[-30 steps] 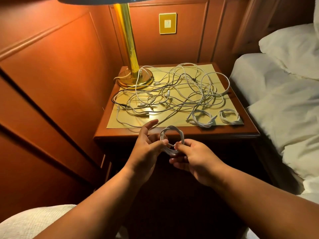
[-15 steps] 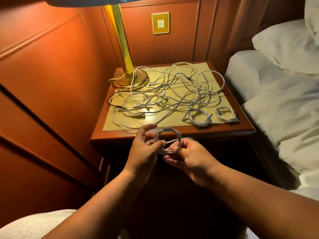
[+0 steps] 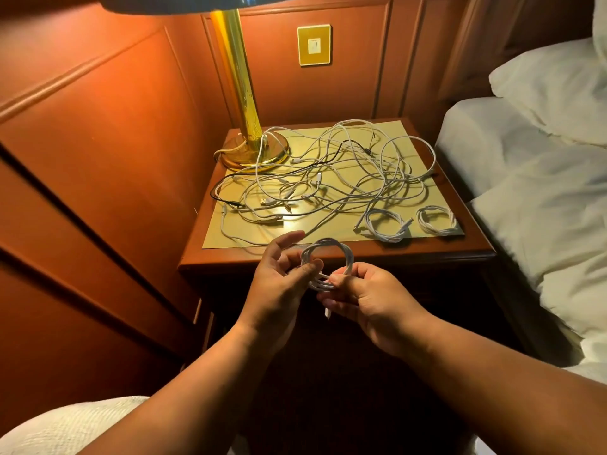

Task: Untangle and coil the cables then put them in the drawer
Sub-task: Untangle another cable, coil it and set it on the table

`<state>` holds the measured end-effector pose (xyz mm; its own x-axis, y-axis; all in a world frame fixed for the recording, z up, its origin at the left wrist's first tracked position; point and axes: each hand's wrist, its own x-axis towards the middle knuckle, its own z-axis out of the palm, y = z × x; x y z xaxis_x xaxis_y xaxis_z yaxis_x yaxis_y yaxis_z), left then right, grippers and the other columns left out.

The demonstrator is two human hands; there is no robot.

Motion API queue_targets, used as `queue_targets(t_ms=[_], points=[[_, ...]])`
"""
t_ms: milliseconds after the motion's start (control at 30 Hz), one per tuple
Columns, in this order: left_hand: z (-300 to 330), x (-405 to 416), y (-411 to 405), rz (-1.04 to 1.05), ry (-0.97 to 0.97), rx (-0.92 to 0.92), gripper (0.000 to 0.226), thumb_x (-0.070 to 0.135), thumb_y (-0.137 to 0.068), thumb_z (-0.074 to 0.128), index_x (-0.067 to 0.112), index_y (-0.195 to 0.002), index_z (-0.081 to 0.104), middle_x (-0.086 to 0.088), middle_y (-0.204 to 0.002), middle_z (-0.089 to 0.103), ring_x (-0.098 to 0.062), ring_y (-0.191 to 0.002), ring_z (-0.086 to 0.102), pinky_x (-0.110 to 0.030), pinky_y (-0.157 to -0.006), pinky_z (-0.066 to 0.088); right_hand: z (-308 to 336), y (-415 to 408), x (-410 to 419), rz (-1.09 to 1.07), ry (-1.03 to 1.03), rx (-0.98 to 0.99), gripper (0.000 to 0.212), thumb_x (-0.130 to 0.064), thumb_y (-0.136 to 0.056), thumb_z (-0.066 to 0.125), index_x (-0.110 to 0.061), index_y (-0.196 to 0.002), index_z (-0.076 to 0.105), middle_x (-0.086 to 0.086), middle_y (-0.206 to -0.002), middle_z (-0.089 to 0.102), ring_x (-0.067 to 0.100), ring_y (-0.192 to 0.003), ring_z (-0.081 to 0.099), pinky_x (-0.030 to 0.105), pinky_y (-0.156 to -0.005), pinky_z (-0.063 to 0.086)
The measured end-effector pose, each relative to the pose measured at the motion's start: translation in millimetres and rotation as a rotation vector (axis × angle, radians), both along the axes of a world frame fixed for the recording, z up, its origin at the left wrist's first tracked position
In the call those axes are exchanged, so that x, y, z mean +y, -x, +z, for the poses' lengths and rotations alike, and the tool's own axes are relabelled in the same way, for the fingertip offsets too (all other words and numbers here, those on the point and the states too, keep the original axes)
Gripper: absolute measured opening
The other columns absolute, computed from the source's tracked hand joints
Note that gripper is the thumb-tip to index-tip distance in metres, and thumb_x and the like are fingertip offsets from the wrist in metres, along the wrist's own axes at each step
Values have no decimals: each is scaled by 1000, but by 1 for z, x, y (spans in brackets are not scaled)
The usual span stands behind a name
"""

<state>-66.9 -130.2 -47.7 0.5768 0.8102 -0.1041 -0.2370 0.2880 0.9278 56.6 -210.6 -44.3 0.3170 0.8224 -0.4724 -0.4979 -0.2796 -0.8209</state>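
Both hands hold one white coil in front of the tabletop edge.
Left hand (image 3: 279,284) pinches the coiled cable (image 3: 328,261), its forefinger straight; right hand (image 3: 364,300) fingers curl on its lower strands; behind, tangled cables (image 3: 328,178) on the tabletop (image 3: 345,252), two finished coils (image 3: 384,224) at right.

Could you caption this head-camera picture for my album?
Both hands, left hand and right hand, hold a white cable coil before a nightstand strewn with tangled cables.

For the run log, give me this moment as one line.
hands: left and right hold coil | tangle: on nightstand
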Motion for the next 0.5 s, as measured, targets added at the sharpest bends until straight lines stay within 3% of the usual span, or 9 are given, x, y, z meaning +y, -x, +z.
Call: queue_targets(t_ms=[100,167,267,300,400,500], points=[[-1,0,-1,-37,78,-52,69,11,-69,80,22,-131,51,-10,-103,70,-27,-96,67,-33,-82,53,0,0,0,-20,9,78,14,-10,-99,52,-2,-107,61,19,-105,72,24,-87,73,29,-70,58],[0,2,-1,-44,154,-97,65,5,-70,72,23,-130,54,-9,-100,66,-24,-88,64,-32,-80,54,2,2,-1,-37,-14,146,15,-13,-99,54,-3,-108,60,16,-101,73,23,-85,72,29,-68,57],[3,3,-1,-101,300,-227,64,-5,-71,60,20,-130,54,-9,-93,62,-20,-75,61,-29,-68,56,3,4,-2,-43,-50,95,14,-14,-96,59,-6,-107,59,10,-91,74,18,-75,72,27,-61,55],[4,2,-2,-124,310,-241,66,-7,-70,59,19,-131,52,-10,-95,63,-21,-77,63,-31,-71,57,3,3,-2,-51,-67,54,11,-13,-96,59,-7,-105,58,10,-89,73,17,-73,71,26,-60,55],[5,-2,-4,-66,202,-60,65,-2,-67,70,18,-126,53,-12,-107,67,-31,-104,66,-40,-93,51,4,-3,-3,-103,-108,-121,9,-9,-94,61,-8,-102,56,13,-92,68,20,-74,70,28,-62,56],[2,-13,-8,108,154,209,49,8,-75,80,18,-117,57,-12,-111,65,-25,-100,63,-35,-84,49,0,-8,-7,-83,-160,-425,10,-10,-94,63,-7,-99,55,14,-92,67,22,-76,72,34,-69,60]])
